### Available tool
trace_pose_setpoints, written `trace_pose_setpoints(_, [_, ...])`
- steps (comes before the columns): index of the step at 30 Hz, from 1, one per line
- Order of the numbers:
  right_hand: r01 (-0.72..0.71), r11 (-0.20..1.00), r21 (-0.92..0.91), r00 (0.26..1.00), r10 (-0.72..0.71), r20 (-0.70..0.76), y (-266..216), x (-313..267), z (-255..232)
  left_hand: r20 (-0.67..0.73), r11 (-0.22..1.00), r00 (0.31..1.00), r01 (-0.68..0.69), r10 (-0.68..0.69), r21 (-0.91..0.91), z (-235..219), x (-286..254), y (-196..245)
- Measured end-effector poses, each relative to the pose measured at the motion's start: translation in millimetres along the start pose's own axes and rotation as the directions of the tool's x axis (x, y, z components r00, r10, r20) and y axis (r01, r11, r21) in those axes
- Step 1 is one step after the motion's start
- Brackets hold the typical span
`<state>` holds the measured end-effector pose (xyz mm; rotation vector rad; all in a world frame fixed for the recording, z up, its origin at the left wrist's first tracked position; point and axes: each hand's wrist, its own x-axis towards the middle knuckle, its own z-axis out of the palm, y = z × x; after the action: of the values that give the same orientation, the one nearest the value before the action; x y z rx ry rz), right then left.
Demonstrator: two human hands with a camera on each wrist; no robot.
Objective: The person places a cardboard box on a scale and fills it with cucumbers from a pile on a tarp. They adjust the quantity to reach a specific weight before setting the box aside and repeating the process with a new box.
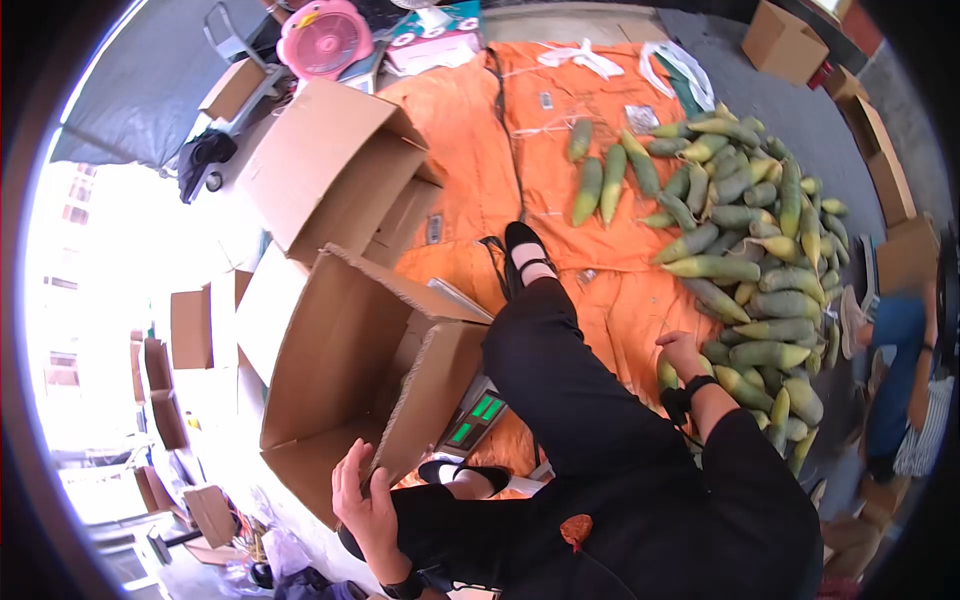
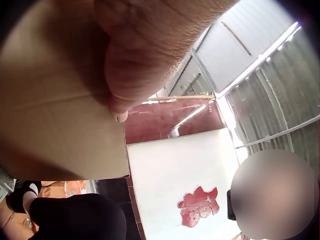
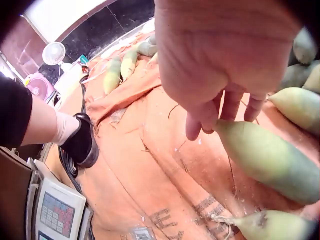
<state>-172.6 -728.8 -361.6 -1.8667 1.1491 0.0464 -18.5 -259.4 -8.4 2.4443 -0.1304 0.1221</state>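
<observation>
My left hand (image 1: 366, 505) grips the near edge of an open cardboard box (image 1: 330, 340), fingers and thumb astride its wall. In the left wrist view the box's wall (image 2: 60, 130) lies against that hand. My right hand (image 1: 682, 355) is low beside a pile of green radishes (image 1: 765, 250). In the right wrist view its fingers pinch the pale tip of one green radish (image 3: 265, 157). Another radish (image 3: 275, 225) rests close by on the orange sheet (image 3: 145, 175). Under the box's side, a scale with a lit green display (image 1: 475, 422) shows.
A second open box (image 1: 320, 160) stands beyond the first. Several radishes (image 1: 612, 180) lie apart from the pile on the orange sheet. A pink fan (image 1: 325, 40) stands at the back. A person's blue-clad leg (image 1: 895, 370) shows at the right. My foot in a black shoe (image 1: 527, 255) is on the sheet.
</observation>
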Motion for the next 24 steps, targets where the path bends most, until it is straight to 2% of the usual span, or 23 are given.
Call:
trace_pose_setpoints(1, [-0.012,1.0,0.009,0.999,0.012,-0.03,-12.9,0.8,-4.1,-0.001,1.0,1.0,-0.021,0.021,-0.011,-0.8,0.5,0.3])
trace_pose_setpoints(3, [0.035,0.984,0.176,0.999,-0.032,-0.018,-25.1,9.0,-8.8,-0.013,0.999,1.0,-0.027,0.027,-0.019,-3.2,-0.4,1.1])
trace_pose_setpoints(4, [0.044,0.984,0.17,0.999,-0.044,-0.009,-30.8,12.9,-9.0,-0.014,0.998,0.999,-0.05,0.049,-0.029,-4.0,0.7,1.9])
trace_pose_setpoints(6, [0.309,0.935,0.173,0.949,-0.291,-0.125,-78.2,7.1,-23.2,-0.016,0.996,0.998,-0.056,0.055,-0.066,-5.8,1.4,2.5])
trace_pose_setpoints(9, [0.421,0.868,0.262,0.907,-0.397,-0.142,-147.5,4.0,-32.0,-0.023,0.994,0.997,-0.078,0.076,-0.078,-9.1,1.8,3.5])
trace_pose_setpoints(10, [0.46,0.853,0.244,0.887,-0.432,-0.163,-187.0,-8.9,-38.1,-0.026,0.993,0.995,-0.098,0.096,-0.063,-9.8,1.2,0.0])
trace_pose_setpoints(11, [0.499,0.836,0.228,0.865,-0.466,-0.185,-229.9,-24.7,-45.1,-0.037,0.994,0.995,-0.091,0.089,-0.061,-11.6,1.0,-0.5])
trace_pose_setpoints(15, [0.716,0.579,0.39,0.691,-0.667,-0.279,-335.5,-53.7,-58.9,-0.001,0.993,0.997,-0.072,0.072,-0.098,-16.1,0.0,0.4])
trace_pose_setpoints(17, [0.594,0.457,0.662,0.733,-0.647,-0.21,-385.6,-83.8,-66.2,-0.013,0.983,0.999,-0.052,0.051,-0.173,-16.4,-0.2,-1.3])
trace_pose_setpoints(19, [0.558,0.281,0.781,0.656,-0.726,-0.207,-427.8,-119.4,-68.3,-0.027,0.979,0.999,-0.042,0.038,-0.199,-17.0,-0.3,-1.8])
trace_pose_setpoints(20, [0.55,0.281,0.786,0.653,-0.732,-0.195,-443.1,-132.6,-65.3,-0.032,0.972,0.999,-0.042,0.036,-0.229,-18.0,0.2,-1.8])
trace_pose_setpoints(22, [0.389,0.064,0.919,0.462,-0.877,-0.134,-466.0,-154.0,-53.0,-0.045,0.969,0.999,-0.025,0.015,-0.247,-23.9,2.1,-1.1])
trace_pose_setpoints(23, [0.379,0.066,0.923,0.46,-0.879,-0.126,-473.1,-162.8,-42.0,-0.049,0.963,0.999,-0.019,0.006,-0.269,-27.7,3.4,-1.0])
trace_pose_setpoints(24, [0.26,0.1,0.96,0.426,-0.904,-0.022,-479.0,-172.3,-31.0,-0.05,0.965,0.999,-0.021,0.008,-0.261,-32.5,4.9,-2.2])
